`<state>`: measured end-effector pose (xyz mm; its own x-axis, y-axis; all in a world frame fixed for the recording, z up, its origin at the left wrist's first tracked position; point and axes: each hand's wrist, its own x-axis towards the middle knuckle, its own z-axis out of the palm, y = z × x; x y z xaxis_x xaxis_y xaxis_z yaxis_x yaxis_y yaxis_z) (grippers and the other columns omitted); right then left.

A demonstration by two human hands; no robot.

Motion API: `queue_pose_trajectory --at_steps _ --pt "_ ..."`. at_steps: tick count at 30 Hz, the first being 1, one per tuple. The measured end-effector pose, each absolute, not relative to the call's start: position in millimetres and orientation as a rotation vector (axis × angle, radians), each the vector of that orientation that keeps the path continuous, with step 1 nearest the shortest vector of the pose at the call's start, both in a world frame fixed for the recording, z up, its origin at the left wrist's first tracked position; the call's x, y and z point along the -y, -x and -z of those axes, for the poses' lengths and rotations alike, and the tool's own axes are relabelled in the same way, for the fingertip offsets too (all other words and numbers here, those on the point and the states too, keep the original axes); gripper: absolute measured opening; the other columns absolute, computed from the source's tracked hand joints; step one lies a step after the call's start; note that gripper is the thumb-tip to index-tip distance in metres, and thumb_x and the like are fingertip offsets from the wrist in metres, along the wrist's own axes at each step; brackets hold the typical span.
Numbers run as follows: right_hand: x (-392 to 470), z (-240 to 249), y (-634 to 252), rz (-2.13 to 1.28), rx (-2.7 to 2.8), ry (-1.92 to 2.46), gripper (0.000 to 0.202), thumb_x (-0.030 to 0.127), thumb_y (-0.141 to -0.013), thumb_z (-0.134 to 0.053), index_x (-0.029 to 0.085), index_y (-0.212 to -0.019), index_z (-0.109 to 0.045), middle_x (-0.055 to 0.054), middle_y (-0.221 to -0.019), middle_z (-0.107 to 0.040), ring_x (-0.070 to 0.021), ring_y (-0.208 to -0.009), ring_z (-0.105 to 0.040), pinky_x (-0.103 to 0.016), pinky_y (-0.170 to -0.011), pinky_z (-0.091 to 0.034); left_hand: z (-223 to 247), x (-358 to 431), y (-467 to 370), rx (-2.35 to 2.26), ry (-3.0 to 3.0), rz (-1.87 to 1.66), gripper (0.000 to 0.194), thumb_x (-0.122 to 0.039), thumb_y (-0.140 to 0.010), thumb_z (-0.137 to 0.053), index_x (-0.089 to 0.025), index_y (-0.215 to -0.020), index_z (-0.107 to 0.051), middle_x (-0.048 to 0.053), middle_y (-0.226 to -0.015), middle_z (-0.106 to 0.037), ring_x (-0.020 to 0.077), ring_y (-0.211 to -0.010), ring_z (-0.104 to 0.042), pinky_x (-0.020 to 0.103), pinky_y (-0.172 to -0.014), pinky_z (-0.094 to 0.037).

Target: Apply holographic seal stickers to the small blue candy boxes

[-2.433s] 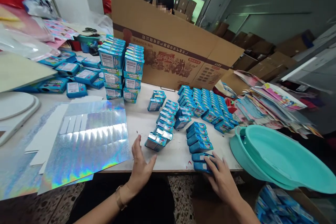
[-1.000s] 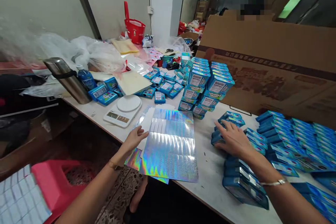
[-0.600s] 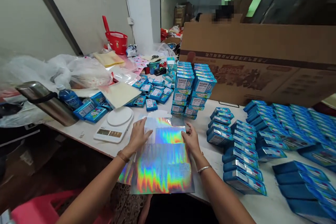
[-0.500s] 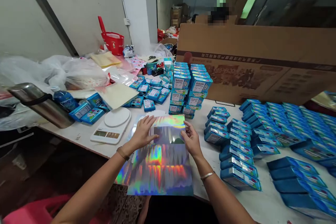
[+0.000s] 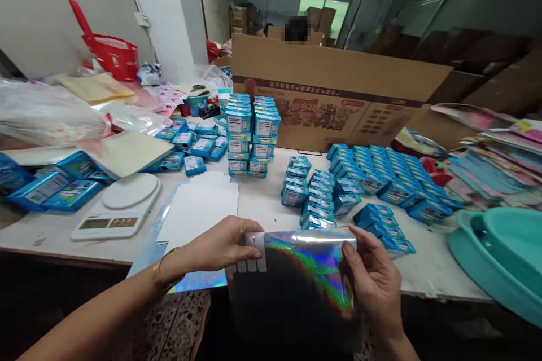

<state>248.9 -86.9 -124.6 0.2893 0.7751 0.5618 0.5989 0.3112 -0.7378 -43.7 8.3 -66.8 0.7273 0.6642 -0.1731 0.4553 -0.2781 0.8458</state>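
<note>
One white counter [image 5: 262, 203], bearing most of the lot. One printed cardboard panel [image 5: 372, 84], upright along its far side. Teal basins [image 5: 474, 271], nested, at the right. Blue boxes [image 5: 372, 172], many, in close rows right of centre; others in two tall stacks further left, more lying loose. One shiny sheet [image 5: 292, 287], held at the counter's near edge, lower part dark; whether it touches that edge cannot be told. White paper [image 5: 203, 203], flat, left of the sheet. One kitchen scale [image 5: 122, 203], beside the paper. Left hand [image 5: 231, 242], grip pinched on the sheet's upper left corner. Right hand [image 5: 375, 282], grip clamped on the upper right corner, thumb in front. White strips [image 5: 252, 265], several, on the sheet's left end, below the left thumb.

Step in hand, by judgement: steadying the sheet between both hands. Next move, by judgement: calls for even tension at both corners, against creasing, and fingertip care at the strips.
</note>
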Motion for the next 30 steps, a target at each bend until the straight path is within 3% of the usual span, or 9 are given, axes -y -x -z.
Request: queue_pose_trajectory --at_steps 3,6,10,13,15,19,25,30 --pt "109 107 -261 0.27 1.54 1.509 0.039 0.032 -0.095 -0.06 0.025 -0.133 -0.06 -0.015 -0.125 -0.057 -0.0318 -0.116 -0.056 -0.051 -0.096 -0.049 56 5 11 -0.74 -1.965 -0.202 0.018 -0.027 -0.087 -0.062 -0.016 -0.096 -0.073 0.002 -0.082 -0.074 0.0151 -0.069 -0.064 0.022 -0.061 -0.043" --pt "120 89 -253 0.394 1.885 1.33 0.045 0.025 -0.095 -0.058 0.023 -0.139 -0.053 -0.016 -0.136 -0.055 -0.033 -0.129 -0.05 -0.056 -0.106 -0.041 47 17 -18 -0.672 -2.1 -0.213 0.018 -0.02 -0.085 -0.061 -0.015 -0.095 -0.075 0.002 -0.082 -0.074 0.0147 -0.07 -0.061 0.023 -0.065 -0.044" --pt "118 79 -239 0.221 2.112 1.18 0.032 0.017 -0.097 -0.051 0.02 -0.129 -0.059 -0.01 -0.111 -0.071 -0.0243 -0.104 -0.065 -0.052 -0.103 -0.046 39 29 -44 -0.521 -2.095 -0.248 0.02 -0.02 -0.084 -0.058 -0.016 -0.095 -0.075 -0.001 -0.079 -0.071 0.0136 -0.068 -0.056 0.024 -0.067 -0.045" --pt "117 82 -241 0.151 2.042 1.095 0.029 0.016 -0.097 -0.055 0.02 -0.124 -0.062 -0.007 -0.096 -0.073 -0.0203 -0.086 -0.068 -0.039 -0.081 -0.056 35 34 -51 -0.504 -2.038 -0.224 0.022 -0.024 -0.084 -0.058 -0.015 -0.095 -0.074 -0.003 -0.072 -0.065 0.0119 -0.063 -0.05 0.023 -0.062 -0.043" --pt "119 87 -245 0.188 2.0 1.033 0.034 0.016 -0.095 -0.058 0.02 -0.129 -0.061 -0.008 -0.097 -0.073 -0.0199 -0.084 -0.068 -0.033 -0.071 -0.056 34 35 -52 -0.519 -1.991 -0.189 0.021 -0.027 -0.084 -0.058 -0.013 -0.091 -0.073 -0.003 -0.066 -0.06 0.0106 -0.06 -0.046 0.022 -0.058 -0.04" --pt "125 93 -250 0.337 1.986 0.956 0.046 0.009 -0.093 -0.059 0.021 -0.136 -0.054 -0.01 -0.101 -0.074 -0.0202 -0.087 -0.07 -0.032 -0.072 -0.058 35 38 -54 -0.557 -1.919 -0.16 0.022 -0.028 -0.083 -0.059 -0.013 -0.09 -0.073 -0.003 -0.066 -0.058 0.0104 -0.06 -0.045 0.021 -0.056 -0.038" --pt "126 94 -250 0.349 2.0 0.935 0.033 0.003 -0.091 -0.054 0.018 -0.119 -0.062 -0.012 -0.101 -0.074 -0.0206 -0.088 -0.071 -0.033 -0.073 -0.059 36 39 -56 -0.582 -1.884 -0.173 0.024 -0.024 -0.084 -0.057 -0.015 -0.098 -0.074 -0.001 -0.074 -0.066 0.0132 -0.068 -0.053 0.023 -0.063 -0.043" --pt "123 98 -248 0.186 1.937 0.98 0.036 0.01 -0.093 -0.058 0.019 -0.128 -0.056 -0.011 -0.101 -0.074 -0.0211 -0.09 -0.071 -0.035 -0.076 -0.061 36 35 -55 -0.556 -1.841 -0.134 0.024 -0.026 -0.086 -0.057 -0.015 -0.097 -0.075 -0.002 -0.072 -0.064 0.0121 -0.065 -0.05 0.023 -0.063 -0.042"
